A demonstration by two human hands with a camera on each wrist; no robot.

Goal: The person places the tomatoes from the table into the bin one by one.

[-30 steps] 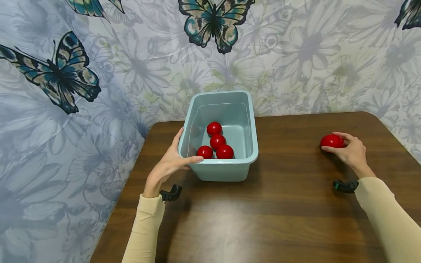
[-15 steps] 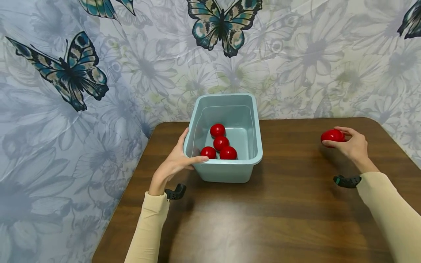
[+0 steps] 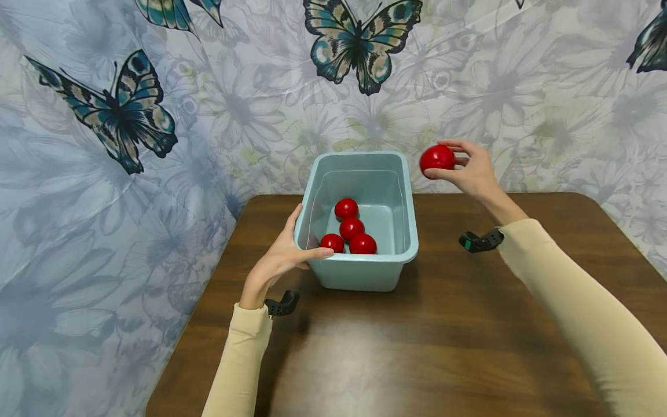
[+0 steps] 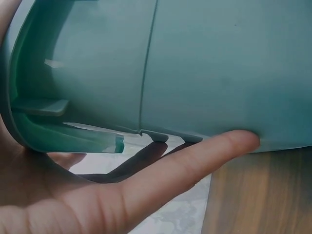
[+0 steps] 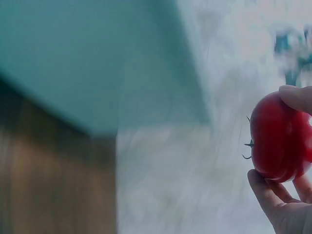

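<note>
A light blue-green plastic bin (image 3: 359, 274) stands on the table, with several red tomatoes (image 3: 351, 229) lying in its left and front part. My left hand (image 3: 278, 255) grips the bin's front left corner, thumb over the rim and fingers along the outside. In the left wrist view, those fingers (image 4: 170, 173) lie against the bin's outer wall (image 4: 214, 68). Raised above the table, just right of the bin's far right corner, my right hand (image 3: 474, 171) holds another tomato (image 3: 436, 161) between thumb and fingers. A green stem shows on this tomato (image 5: 278, 139) in the right wrist view.
The brown wooden table (image 3: 469, 347) has rounded far corners. Close behind it hangs a wall cloth (image 3: 250, 116) printed with flowers and butterflies. A black band sits on each wrist.
My right hand has lifted the tomato off the table's right side and carried it left and up beside the bin. The left hand keeps its grip on the bin; the head view has shifted slightly.
</note>
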